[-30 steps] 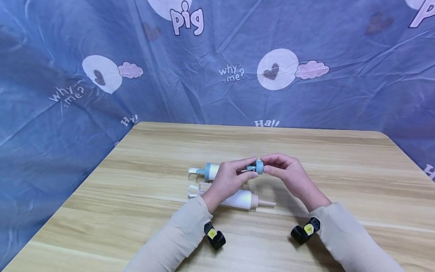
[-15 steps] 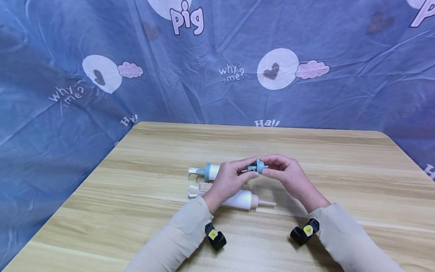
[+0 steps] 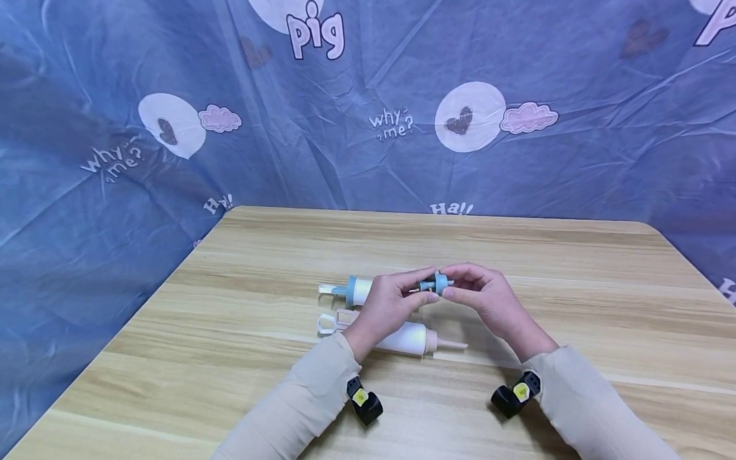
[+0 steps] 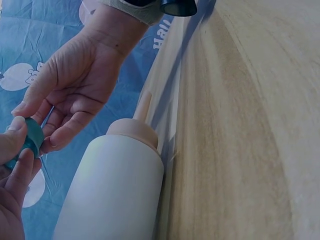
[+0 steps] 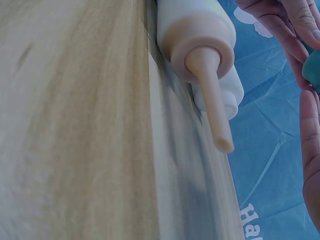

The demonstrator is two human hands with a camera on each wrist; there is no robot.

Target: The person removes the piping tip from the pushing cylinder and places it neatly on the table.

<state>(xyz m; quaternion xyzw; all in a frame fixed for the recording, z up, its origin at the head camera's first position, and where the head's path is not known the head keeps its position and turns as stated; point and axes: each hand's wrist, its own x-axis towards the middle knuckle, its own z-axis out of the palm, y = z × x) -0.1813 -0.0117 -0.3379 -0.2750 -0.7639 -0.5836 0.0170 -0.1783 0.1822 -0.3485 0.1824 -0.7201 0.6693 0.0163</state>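
Observation:
Above the table, my left hand (image 3: 386,305) pinches one end of a small blue cap-like piece with a round collar (image 3: 440,283) between thumb and fingers. My right hand (image 3: 497,300) pinches the collar from the other side, thumb below and fingers above. A short pale tip shows to the right of the collar. In the left wrist view, the teal piece (image 4: 33,136) sits between both sets of fingertips. Behind my left hand lies a white bottle with a blue collar (image 3: 361,291), its right part hidden. Under my left wrist rests a white bottle with a pink nozzle (image 3: 405,337).
Both bottles lie on their sides on the wooden table (image 3: 241,358). Loop-like pale handles (image 3: 329,323) stick out at the pink-nozzled bottle's left end. In the right wrist view, its pink nozzle (image 5: 212,97) points towards the camera. A blue printed cloth (image 3: 345,166) hangs behind the table.
My right fingers have shifted slightly down and left over the collar. A short pale tip now shows right of it. The left hand and both bottles stay nearly still.

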